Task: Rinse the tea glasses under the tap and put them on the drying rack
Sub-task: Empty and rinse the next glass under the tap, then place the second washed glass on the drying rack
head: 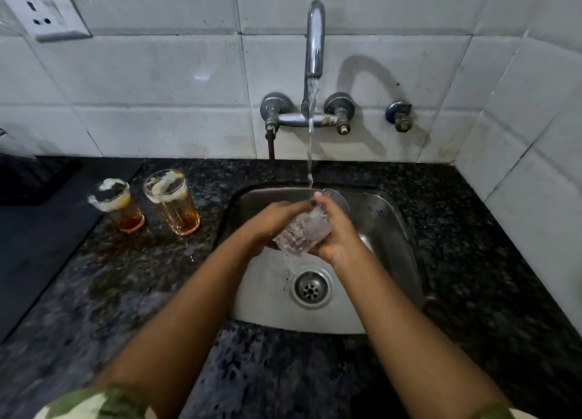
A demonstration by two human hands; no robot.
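Both forearms reached over the sink (396, 229); left hand (277, 220) and right hand (335, 229) gripped one tilted glass (304, 231); two soapy glasses (171, 203) stood left.

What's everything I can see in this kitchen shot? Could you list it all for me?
Held glass: one, clear, tilted over the sink under the running water.
Waiting glasses: two, clear with amber dregs and white foam, on the counter left of the sink.
Tap: one, chrome, wall-mounted, running.
Sink: one, steel, with a round drain.
Counter: one, dark speckled stone.
Socket: one, white, upper left wall.
Wall valve: one, blue-collared, right of the tap.
Left hand: grips the held glass.
Right hand: grips the held glass.
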